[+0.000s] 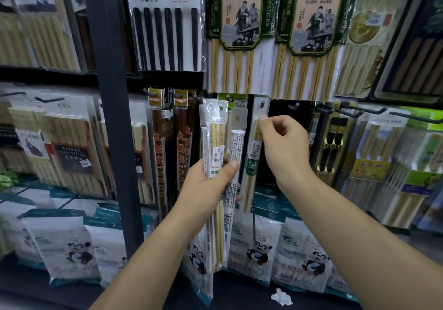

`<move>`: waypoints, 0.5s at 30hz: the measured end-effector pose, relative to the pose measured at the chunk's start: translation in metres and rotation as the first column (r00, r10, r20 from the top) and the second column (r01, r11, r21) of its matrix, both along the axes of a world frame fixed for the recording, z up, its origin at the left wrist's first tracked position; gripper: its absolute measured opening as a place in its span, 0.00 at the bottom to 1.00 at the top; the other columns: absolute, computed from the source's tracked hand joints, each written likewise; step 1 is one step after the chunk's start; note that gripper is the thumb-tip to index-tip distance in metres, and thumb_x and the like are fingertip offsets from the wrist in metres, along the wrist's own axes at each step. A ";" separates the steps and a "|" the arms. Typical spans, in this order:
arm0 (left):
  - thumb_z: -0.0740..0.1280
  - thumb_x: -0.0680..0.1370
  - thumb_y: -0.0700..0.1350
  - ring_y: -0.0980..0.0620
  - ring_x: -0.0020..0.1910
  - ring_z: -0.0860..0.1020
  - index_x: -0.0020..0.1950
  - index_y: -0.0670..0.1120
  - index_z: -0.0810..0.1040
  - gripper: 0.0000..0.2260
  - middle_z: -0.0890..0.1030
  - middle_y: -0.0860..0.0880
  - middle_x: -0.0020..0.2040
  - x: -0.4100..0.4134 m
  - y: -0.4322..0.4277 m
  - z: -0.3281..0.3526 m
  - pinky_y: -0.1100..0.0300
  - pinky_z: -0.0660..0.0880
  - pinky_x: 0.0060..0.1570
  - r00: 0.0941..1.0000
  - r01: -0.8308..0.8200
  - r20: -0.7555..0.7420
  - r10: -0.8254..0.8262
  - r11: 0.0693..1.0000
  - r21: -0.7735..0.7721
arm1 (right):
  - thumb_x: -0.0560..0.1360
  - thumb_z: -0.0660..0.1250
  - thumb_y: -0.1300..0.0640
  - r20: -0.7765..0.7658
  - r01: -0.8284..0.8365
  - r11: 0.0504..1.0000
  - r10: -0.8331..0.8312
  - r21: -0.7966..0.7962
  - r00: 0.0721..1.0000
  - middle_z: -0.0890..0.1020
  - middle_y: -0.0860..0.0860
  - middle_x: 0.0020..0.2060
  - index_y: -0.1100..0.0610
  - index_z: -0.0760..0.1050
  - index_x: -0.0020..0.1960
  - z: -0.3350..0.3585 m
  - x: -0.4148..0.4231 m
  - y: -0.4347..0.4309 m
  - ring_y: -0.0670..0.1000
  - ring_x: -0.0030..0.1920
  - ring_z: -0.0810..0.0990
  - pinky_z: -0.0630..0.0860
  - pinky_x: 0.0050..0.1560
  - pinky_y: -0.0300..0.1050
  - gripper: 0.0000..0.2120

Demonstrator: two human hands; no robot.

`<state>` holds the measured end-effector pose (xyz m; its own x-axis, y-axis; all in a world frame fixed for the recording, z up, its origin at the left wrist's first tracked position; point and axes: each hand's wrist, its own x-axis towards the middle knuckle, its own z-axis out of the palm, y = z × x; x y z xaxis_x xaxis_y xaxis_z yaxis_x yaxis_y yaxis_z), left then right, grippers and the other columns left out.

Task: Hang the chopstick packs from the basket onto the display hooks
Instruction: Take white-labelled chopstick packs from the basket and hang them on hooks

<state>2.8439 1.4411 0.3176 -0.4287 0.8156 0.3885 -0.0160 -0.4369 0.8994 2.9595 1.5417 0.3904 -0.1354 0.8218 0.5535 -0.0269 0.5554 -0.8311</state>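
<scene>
Plainly, left hand (209, 185) grips chopstick packs (217, 142); right hand (284, 145) seemingly pinches a hooked pack (254, 149), fingertips hidden.

Two bare arms show, each bare from the hand right down to the edge of the picture. The left hand (206, 185) has a wide thumb (227, 173) with a short, neat nail (its pale tip shows). The right hand (285, 146) has slim fingers (291, 124) with round knuckles. The left forearm (153, 249) and the right forearm (347, 226) are smooth and plain. The wrists are a bit thinner than the arms behind them.
</scene>
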 end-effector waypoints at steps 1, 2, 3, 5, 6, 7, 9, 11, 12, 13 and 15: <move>0.73 0.79 0.48 0.51 0.44 0.83 0.48 0.51 0.83 0.02 0.83 0.51 0.44 0.000 0.001 -0.001 0.49 0.84 0.39 1.000 0.011 -0.003 -0.011 1.000 0.009 | 0.80 0.67 0.50 -0.009 -0.062 0.998 0.062 0.009 0.998 0.81 0.47 0.37 0.53 0.80 0.44 -0.001 0.000 -0.007 0.38 0.36 0.77 0.75 0.38 0.34 0.09; 0.72 0.80 0.47 0.52 0.45 0.84 0.49 0.50 0.84 0.02 0.85 0.51 0.45 0.002 0.000 0.000 0.49 0.84 0.39 1.000 0.023 -0.007 -0.023 1.000 0.017 | 0.80 0.67 0.51 -0.006 -0.121 0.992 0.121 0.018 0.993 0.82 0.49 0.37 0.54 0.81 0.44 -0.001 0.001 -0.013 0.39 0.36 0.77 0.76 0.39 0.34 0.09; 0.71 0.80 0.46 0.53 0.45 0.85 0.49 0.51 0.84 0.02 0.86 0.52 0.45 0.003 0.000 0.001 0.50 0.84 0.39 0.999 0.034 -0.016 -0.033 0.999 0.026 | 0.80 0.68 0.51 0.013 -0.165 0.986 0.164 0.031 0.986 0.83 0.51 0.37 0.54 0.82 0.44 -0.002 0.001 -0.018 0.41 0.37 0.78 0.77 0.41 0.35 0.10; 0.71 0.81 0.44 0.54 0.43 0.85 0.49 0.52 0.85 0.04 0.86 0.53 0.43 0.005 0.000 0.002 0.53 0.84 0.38 0.999 0.041 -0.030 -0.040 0.998 0.038 | 0.81 0.68 0.52 0.062 -0.201 0.978 0.198 0.055 0.978 0.83 0.55 0.39 0.56 0.82 0.44 -0.004 0.001 -0.024 0.47 0.39 0.80 0.78 0.43 0.39 0.10; 0.71 0.81 0.44 0.54 0.43 0.85 0.49 0.51 0.85 0.04 0.86 0.52 0.43 0.005 0.000 0.002 0.55 0.84 0.38 0.999 0.036 -0.034 -0.034 0.998 0.042 | 0.81 0.68 0.53 0.073 -0.207 0.977 0.203 0.057 0.976 0.83 0.55 0.39 0.56 0.82 0.44 -0.004 0.001 -0.026 0.49 0.40 0.81 0.79 0.44 0.42 0.10; 0.71 0.80 0.45 0.52 0.44 0.86 0.50 0.50 0.85 0.03 0.87 0.50 0.45 0.005 0.000 0.001 0.54 0.84 0.40 0.999 0.024 -0.040 -0.022 0.999 0.044 | 0.81 0.68 0.53 0.071 -0.214 0.976 0.210 0.052 0.975 0.83 0.55 0.39 0.56 0.82 0.44 -0.003 0.001 -0.026 0.50 0.40 0.81 0.80 0.45 0.43 0.10; 0.72 0.79 0.49 0.47 0.50 0.86 0.53 0.50 0.85 0.06 0.87 0.46 0.50 0.005 0.000 0.002 0.47 0.84 0.47 0.997 0.004 -0.071 -0.002 1.000 0.026 | 0.80 0.68 0.53 0.055 -0.224 0.974 0.222 0.034 0.974 0.83 0.50 0.36 0.53 0.82 0.44 -0.003 0.000 -0.025 0.46 0.39 0.80 0.78 0.44 0.41 0.08; 0.72 0.79 0.51 0.47 0.52 0.86 0.53 0.52 0.85 0.06 0.87 0.47 0.51 0.005 0.000 0.002 0.44 0.84 0.52 0.994 -0.009 -0.105 0.009 1.000 -0.001 | 0.80 0.69 0.53 0.034 -0.209 0.977 0.208 0.035 0.977 0.81 0.45 0.33 0.52 0.82 0.43 -0.002 0.001 -0.023 0.43 0.37 0.78 0.76 0.41 0.36 0.08; 0.71 0.80 0.51 0.49 0.50 0.85 0.51 0.53 0.85 0.04 0.87 0.49 0.49 0.006 0.000 0.003 0.46 0.84 0.52 0.995 -0.022 -0.102 0.021 1.000 -0.012 | 0.80 0.69 0.54 0.018 -0.194 0.980 0.193 0.037 0.981 0.80 0.45 0.32 0.52 0.82 0.42 -0.001 0.001 -0.021 0.43 0.36 0.77 0.76 0.39 0.36 0.09; 0.70 0.81 0.50 0.51 0.48 0.85 0.49 0.53 0.85 0.04 0.87 0.51 0.47 0.005 0.000 0.002 0.50 0.84 0.50 0.994 -0.036 -0.099 0.034 0.999 -0.018 | 0.80 0.69 0.54 -0.003 -0.177 0.984 0.177 0.036 0.984 0.79 0.46 0.32 0.52 0.82 0.41 0.002 0.002 -0.018 0.43 0.35 0.77 0.76 0.38 0.36 0.09; 0.69 0.82 0.47 0.52 0.43 0.83 0.48 0.51 0.84 0.06 0.85 0.51 0.43 0.004 0.000 0.002 0.58 0.83 0.47 0.996 -0.051 -0.080 0.050 0.998 -0.021 | 0.80 0.68 0.54 -0.048 -0.144 0.989 0.145 0.017 0.988 0.78 0.49 0.33 0.54 0.81 0.41 0.008 0.003 -0.012 0.46 0.35 0.75 0.75 0.38 0.41 0.10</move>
